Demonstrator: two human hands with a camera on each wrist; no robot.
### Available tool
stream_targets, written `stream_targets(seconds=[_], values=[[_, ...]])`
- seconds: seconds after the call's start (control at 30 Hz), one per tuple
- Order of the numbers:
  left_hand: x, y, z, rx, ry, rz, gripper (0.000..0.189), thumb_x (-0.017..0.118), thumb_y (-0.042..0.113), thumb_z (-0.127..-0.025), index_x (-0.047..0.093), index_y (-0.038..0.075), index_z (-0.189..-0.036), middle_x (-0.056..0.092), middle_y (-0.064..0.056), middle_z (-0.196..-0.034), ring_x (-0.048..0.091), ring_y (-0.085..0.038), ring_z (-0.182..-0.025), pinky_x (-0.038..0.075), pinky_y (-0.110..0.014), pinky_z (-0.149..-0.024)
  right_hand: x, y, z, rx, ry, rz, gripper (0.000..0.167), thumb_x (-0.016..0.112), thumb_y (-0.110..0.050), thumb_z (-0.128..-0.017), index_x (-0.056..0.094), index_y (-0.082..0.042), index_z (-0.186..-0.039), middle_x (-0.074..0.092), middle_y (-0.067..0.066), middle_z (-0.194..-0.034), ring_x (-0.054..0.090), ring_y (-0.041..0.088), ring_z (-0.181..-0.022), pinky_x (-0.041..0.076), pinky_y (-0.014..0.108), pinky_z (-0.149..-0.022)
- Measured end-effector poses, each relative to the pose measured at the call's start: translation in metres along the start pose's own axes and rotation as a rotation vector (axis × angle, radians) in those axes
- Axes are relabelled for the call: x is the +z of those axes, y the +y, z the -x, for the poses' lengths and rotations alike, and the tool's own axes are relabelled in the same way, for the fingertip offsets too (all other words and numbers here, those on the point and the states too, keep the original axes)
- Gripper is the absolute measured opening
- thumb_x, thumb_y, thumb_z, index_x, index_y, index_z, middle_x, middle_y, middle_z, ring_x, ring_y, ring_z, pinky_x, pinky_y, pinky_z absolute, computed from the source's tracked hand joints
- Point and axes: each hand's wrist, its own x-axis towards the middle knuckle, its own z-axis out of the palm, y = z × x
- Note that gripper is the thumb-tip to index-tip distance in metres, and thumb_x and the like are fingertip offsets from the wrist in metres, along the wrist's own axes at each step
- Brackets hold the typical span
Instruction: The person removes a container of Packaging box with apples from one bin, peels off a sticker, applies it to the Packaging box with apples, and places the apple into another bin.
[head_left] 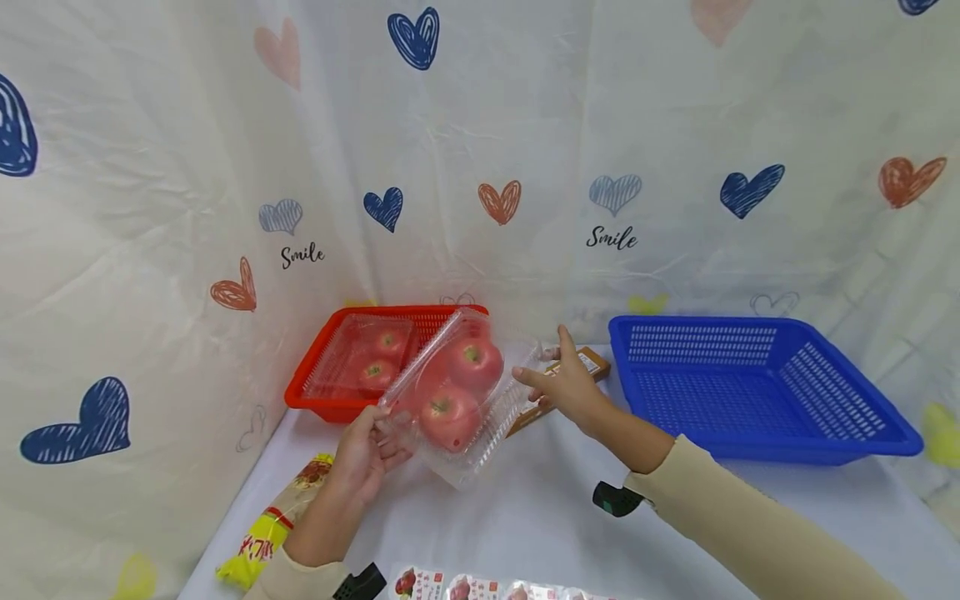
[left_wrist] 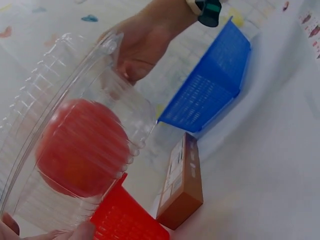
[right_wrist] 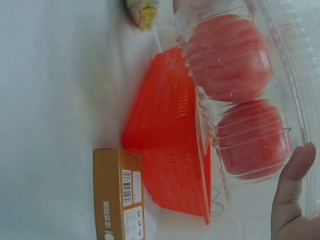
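Observation:
A clear plastic clamshell box (head_left: 491,433) with red apples (head_left: 450,417) inside is held tilted above the table between both hands. My left hand (head_left: 360,462) grips its lower left corner, with fingertips also showing at the bottom of the left wrist view. At the upper right corner, my right hand (head_left: 570,387) holds the box's edge. The right thumb (right_wrist: 295,175) lies against the rim in the right wrist view, while the index finger points up in the head view. Behind the box, a red basket (head_left: 326,407) contains another clear box (head_left: 341,358) of apples.
A blue basket (head_left: 705,342) stands at the right. A brown carton (head_left: 592,362) lies behind the right hand, between the baskets. Beside the left forearm is a yellow snack bag (head_left: 273,521). Fruit-printed labels (head_left: 468,587) line the near edge. A heart-patterned curtain (head_left: 525,108) hangs behind.

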Motion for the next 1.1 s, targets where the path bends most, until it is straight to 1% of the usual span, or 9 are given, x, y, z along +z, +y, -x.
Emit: stream_targets(seconds=[0.07,0.17,0.27,0.43,0.57,0.73,0.87,0.97,1.1], values=[[-0.001,0.0,0.001,0.005,-0.012,-0.006,0.03,0.057,0.026,-0.091,0.05,0.007,-0.113,0.067,-0.015,-0.113,0.07,-0.029,-0.092,0.054,-0.046,-0.083,-0.003,0.004,0.007,-0.012,0.0,-0.003,0.107,0.075,-0.04,-0.085,-0.001,-0.021,-0.157,0.032,0.02,-0.147,0.064,0.024,-0.075,0.056,0.033,-0.072],[0.0,0.0,0.002,0.006,-0.036,-0.016,0.031,0.058,0.026,-0.091,0.05,0.006,-0.114,0.069,-0.014,-0.111,0.07,-0.029,-0.092,0.054,-0.045,-0.082,-0.01,0.009,0.02,-0.04,-0.022,-0.001,0.095,0.072,-0.036,-0.088,0.009,-0.015,-0.156,0.049,0.021,-0.125,0.059,0.024,-0.069,0.055,0.033,-0.068],[0.003,-0.002,0.002,0.005,-0.059,-0.051,0.034,0.057,0.027,-0.092,0.051,0.005,-0.117,0.069,-0.014,-0.111,0.07,-0.029,-0.093,0.055,-0.043,-0.08,-0.016,0.015,0.033,-0.051,-0.054,0.014,0.089,0.071,-0.037,-0.089,0.016,-0.01,-0.154,0.054,0.017,-0.108,0.054,0.021,-0.067,0.05,0.032,-0.065],[0.006,-0.006,0.001,-0.009,-0.089,-0.12,0.036,0.056,0.029,-0.092,0.054,0.004,-0.117,0.07,-0.014,-0.108,0.07,-0.03,-0.092,0.056,-0.041,-0.079,-0.023,0.031,0.051,-0.054,-0.071,-0.006,0.085,0.071,-0.038,-0.089,0.023,-0.008,-0.152,0.055,0.015,-0.113,0.051,0.022,-0.069,0.047,0.032,-0.063],[0.009,-0.009,0.001,-0.033,-0.115,-0.142,0.031,0.057,0.028,-0.091,0.057,0.006,-0.113,0.071,-0.013,-0.105,0.07,-0.031,-0.091,0.056,-0.042,-0.078,-0.029,0.042,0.064,-0.065,-0.075,-0.037,0.076,0.068,-0.035,-0.091,0.027,-0.009,-0.15,0.052,0.014,-0.109,0.05,0.023,-0.072,0.048,0.03,-0.062],[0.01,-0.012,0.0,-0.058,-0.149,-0.171,0.032,0.058,0.031,-0.092,0.058,0.007,-0.113,0.071,-0.011,-0.102,0.07,-0.03,-0.089,0.056,-0.04,-0.077,-0.031,0.049,0.081,-0.032,-0.067,-0.162,0.062,0.061,-0.026,-0.097,0.029,-0.005,-0.145,0.048,0.014,-0.101,0.047,0.021,-0.074,0.049,0.026,-0.061],[0.01,-0.013,-0.001,-0.057,-0.172,-0.186,0.035,0.057,0.034,-0.093,0.058,0.006,-0.114,0.071,-0.012,-0.102,0.07,-0.029,-0.088,0.056,-0.038,-0.076,-0.031,0.053,0.093,0.014,-0.06,-0.248,0.057,0.058,-0.025,-0.099,0.029,0.0,-0.141,0.049,0.013,-0.096,0.049,0.018,-0.071,0.05,0.028,-0.061],[0.01,-0.015,-0.001,-0.035,-0.189,-0.193,0.035,0.056,0.034,-0.094,0.056,0.005,-0.114,0.072,-0.011,-0.099,0.071,-0.028,-0.085,0.056,-0.037,-0.076,-0.034,0.058,0.1,0.001,-0.099,-0.281,0.057,0.056,-0.023,-0.1,0.028,0.006,-0.141,0.05,0.012,-0.091,0.051,0.016,-0.069,0.051,0.029,-0.06],[0.01,-0.017,-0.003,-0.02,-0.209,-0.213,0.03,0.055,0.031,-0.095,0.055,0.007,-0.111,0.072,-0.01,-0.094,0.071,-0.025,-0.08,0.056,-0.036,-0.073,-0.039,0.068,0.109,-0.043,-0.184,-0.278,0.063,0.056,-0.02,-0.1,0.024,0.011,-0.144,0.05,0.009,-0.088,0.053,0.016,-0.068,0.054,0.032,-0.06]])
